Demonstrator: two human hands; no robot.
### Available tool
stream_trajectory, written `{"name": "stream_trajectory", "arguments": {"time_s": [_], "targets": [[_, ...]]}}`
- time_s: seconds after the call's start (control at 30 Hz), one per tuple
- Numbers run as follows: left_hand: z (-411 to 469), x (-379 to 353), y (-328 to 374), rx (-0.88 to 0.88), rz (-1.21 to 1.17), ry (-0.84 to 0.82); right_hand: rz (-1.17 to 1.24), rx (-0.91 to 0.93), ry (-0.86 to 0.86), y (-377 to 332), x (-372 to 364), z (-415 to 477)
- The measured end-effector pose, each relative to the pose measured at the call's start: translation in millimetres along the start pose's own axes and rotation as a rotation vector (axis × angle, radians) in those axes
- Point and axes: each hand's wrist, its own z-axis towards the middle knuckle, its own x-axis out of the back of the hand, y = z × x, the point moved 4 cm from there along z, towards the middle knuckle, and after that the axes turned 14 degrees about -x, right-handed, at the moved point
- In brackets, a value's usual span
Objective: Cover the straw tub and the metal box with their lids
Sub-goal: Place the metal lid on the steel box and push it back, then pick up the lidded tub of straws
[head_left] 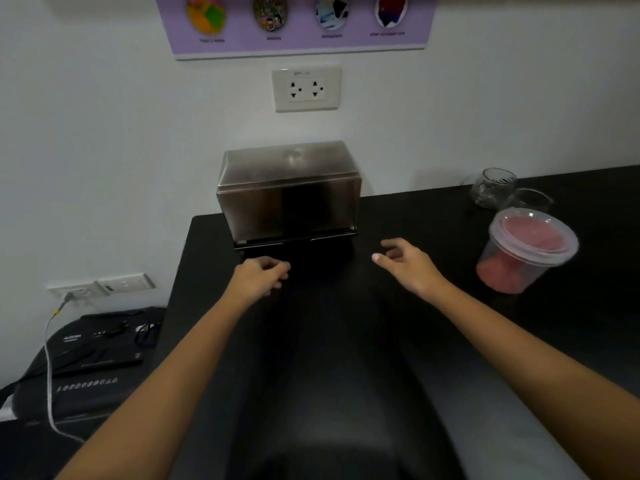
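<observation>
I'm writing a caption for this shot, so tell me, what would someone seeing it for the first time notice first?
Probably the shiny metal box, lid on, standing at the back of the black table against the wall. Next, the left hand and right hand, both empty, hovering just in front of it. Off to the right sits the clear straw tub of red straws, lid on too.

Poster (294, 26), top centre of the frame: cut off by the upper edge; its captions too blurred to read. Contents of the lidded metal box (289, 199): hidden. Pink contents of the straw tub (526, 251), right: smeared, individual pieces indistinguishable. Glass jars (495, 187), upper right: contents unclear. Both forearms: cut by the lower edge
</observation>
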Motion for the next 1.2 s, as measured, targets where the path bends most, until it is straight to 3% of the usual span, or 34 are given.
{"name": "stream_trajectory", "arguments": {"time_s": [0.27, 0.5, 0.87, 1.2], "targets": [[-17.7, -108.0, 67.2, -0.181, -0.008, -0.225, 0.108, -0.155, 0.139, 104.3, 75.9, -62.0], [-15.2, -177.2, 130.7, -0.287, 0.019, -0.29, 0.195, -0.242, 0.26, 159.4, 155.1, -61.7], [1.9, -275.2, 178.7, -0.197, -0.022, -0.284, 0.076, -0.154, 0.024, 169.6, 199.0, 6.9], [17.9, -273.4, 165.9, -0.122, -0.199, -0.196, 0.158, -0.008, -0.038, 141.2, 176.7, 45.1]]}}
